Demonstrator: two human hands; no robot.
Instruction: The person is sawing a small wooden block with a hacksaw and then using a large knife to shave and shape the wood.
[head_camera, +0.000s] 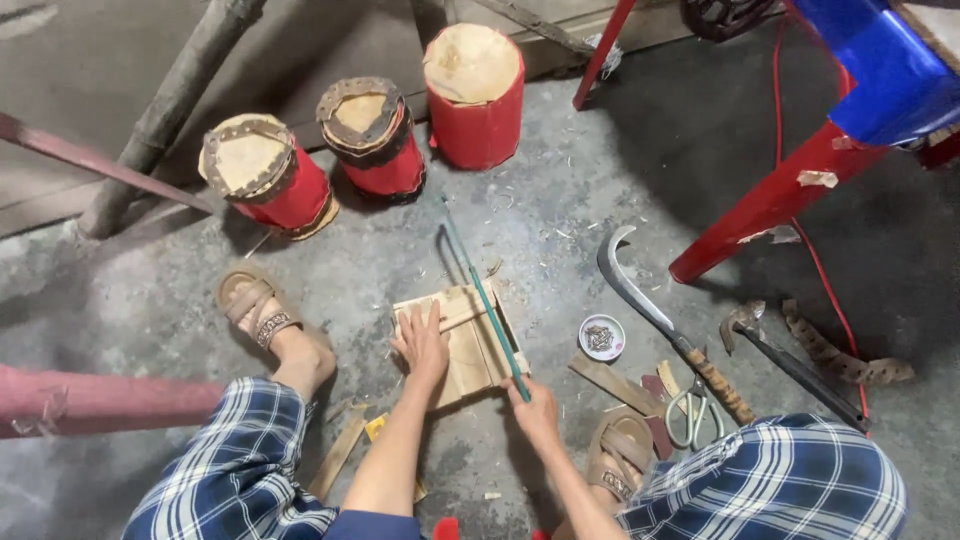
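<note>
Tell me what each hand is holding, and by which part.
The right hand grips a green hacksaw by its near end, the handle. The left hand holds nothing; it presses flat on a small wooden frame.

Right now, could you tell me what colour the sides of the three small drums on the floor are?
Red, seen in the head view: the drums have red sides and pale tops.

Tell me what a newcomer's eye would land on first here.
Three red drum-like cylinders stand in a row on the concrete floor at the top. In the middle, the left hand presses flat on a small wooden frame, while the right hand grips a thin green saw laid across it. To the right lie a curved sickle and scissors.
</note>
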